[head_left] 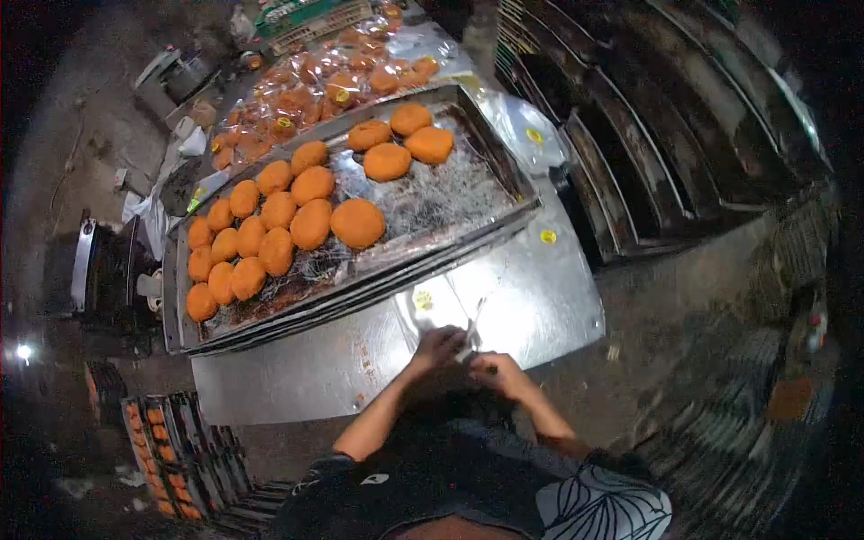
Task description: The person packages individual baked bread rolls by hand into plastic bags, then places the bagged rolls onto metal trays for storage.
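Observation:
A clear plastic bag (447, 309) with a yellow sticker lies on the metal table (297, 382) in front of me, its near end at the table's front edge. My left hand (438, 349) is closed on that near end, fingers curled. Just to its right, my right hand (498, 371) pinches the bag's edge, the fingers pressed together. Glare on the metal blurs the bag's outline. Beyond the hands, a stack of dark trays has round orange-brown buns (358, 223) on its top tray (450, 202), most of them grouped toward the left.
Many bagged buns (297, 94) are piled behind the tray, near a green crate (306, 13). More flat plastic bags (522, 135) lie right of the tray. Dark metal trays (630, 153) stand at the right. A rack of buns (162, 450) is on the floor, lower left.

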`<control>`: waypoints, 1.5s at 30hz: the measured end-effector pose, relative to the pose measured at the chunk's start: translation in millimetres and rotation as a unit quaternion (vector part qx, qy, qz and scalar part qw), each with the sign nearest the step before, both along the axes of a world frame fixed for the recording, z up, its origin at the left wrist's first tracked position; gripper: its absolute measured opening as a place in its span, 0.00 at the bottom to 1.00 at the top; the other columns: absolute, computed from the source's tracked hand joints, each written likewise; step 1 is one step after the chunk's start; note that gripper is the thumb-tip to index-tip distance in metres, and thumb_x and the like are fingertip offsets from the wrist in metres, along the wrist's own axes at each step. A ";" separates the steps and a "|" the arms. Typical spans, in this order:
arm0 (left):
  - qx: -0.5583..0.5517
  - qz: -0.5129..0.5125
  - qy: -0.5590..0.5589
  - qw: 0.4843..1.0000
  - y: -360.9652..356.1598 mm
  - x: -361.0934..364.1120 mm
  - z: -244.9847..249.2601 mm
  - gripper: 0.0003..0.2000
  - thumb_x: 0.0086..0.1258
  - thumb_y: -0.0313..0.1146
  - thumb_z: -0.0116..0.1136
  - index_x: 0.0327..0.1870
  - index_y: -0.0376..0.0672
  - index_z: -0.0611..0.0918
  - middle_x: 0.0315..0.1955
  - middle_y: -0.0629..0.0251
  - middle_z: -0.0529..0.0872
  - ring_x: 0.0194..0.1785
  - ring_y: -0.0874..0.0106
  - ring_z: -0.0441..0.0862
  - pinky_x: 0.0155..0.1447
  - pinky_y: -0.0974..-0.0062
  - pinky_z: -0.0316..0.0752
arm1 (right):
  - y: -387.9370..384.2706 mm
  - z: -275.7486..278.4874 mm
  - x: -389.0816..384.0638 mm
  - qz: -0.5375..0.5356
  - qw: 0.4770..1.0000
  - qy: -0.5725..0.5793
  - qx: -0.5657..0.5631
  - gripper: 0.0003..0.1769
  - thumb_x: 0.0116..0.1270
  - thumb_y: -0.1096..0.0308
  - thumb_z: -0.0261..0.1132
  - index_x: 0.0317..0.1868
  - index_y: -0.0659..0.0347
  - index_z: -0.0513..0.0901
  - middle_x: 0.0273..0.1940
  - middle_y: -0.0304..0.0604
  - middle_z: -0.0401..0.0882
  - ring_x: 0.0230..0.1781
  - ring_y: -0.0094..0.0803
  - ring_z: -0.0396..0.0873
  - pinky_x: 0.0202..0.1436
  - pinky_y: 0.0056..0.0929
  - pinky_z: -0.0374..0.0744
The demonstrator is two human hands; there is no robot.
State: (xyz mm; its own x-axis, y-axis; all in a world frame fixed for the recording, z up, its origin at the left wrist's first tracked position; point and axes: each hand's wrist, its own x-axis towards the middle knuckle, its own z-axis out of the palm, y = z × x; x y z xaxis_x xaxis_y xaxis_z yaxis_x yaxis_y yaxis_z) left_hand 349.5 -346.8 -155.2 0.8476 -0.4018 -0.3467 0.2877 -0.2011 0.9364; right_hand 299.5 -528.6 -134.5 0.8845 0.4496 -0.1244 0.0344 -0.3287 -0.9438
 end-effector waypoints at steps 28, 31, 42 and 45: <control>0.113 -0.068 -0.156 0.979 -84.2 -28.8 -77.2 0.10 0.52 0.21 0.50 0.36 0.34 0.75 0.36 0.58 0.77 0.39 0.67 0.74 0.43 0.74 0.69 | -76.2 -64.7 -33.2 -0.076 0.983 0.152 -0.073 0.21 0.56 0.55 0.61 0.41 0.64 0.75 0.34 0.45 0.77 0.35 0.30 0.74 0.39 0.29 0.72; 0.170 -0.106 -0.206 0.958 -71.6 -15.2 -71.2 0.08 0.56 0.23 0.49 0.36 0.35 0.77 0.33 0.59 0.79 0.37 0.71 0.76 0.41 0.75 0.70 | -71.0 -33.9 -28.8 -0.004 0.991 0.092 -0.100 0.17 0.57 0.61 0.61 0.42 0.64 0.75 0.35 0.45 0.77 0.37 0.27 0.73 0.41 0.26 0.72; 0.114 -0.122 -0.070 0.983 -33.8 -32.4 -3.5 0.14 0.54 0.38 0.62 0.29 0.35 0.77 0.21 0.65 0.78 0.25 0.78 0.73 0.29 0.80 0.69 | -3.0 8.4 -50.3 -0.254 0.952 -0.086 -0.147 0.12 0.62 0.71 0.53 0.22 0.65 0.65 0.16 0.44 0.71 0.15 0.26 0.67 0.21 0.24 0.69; -0.090 -0.055 0.029 0.994 -33.9 -36.8 25.0 0.11 0.55 0.35 0.60 0.30 0.34 0.78 0.23 0.65 0.78 0.27 0.77 0.74 0.30 0.79 0.69 | 31.2 28.5 -48.8 -0.360 0.933 0.025 -0.007 0.08 0.64 0.66 0.50 0.33 0.64 0.69 0.13 0.41 0.69 0.08 0.26 0.67 0.13 0.23 0.67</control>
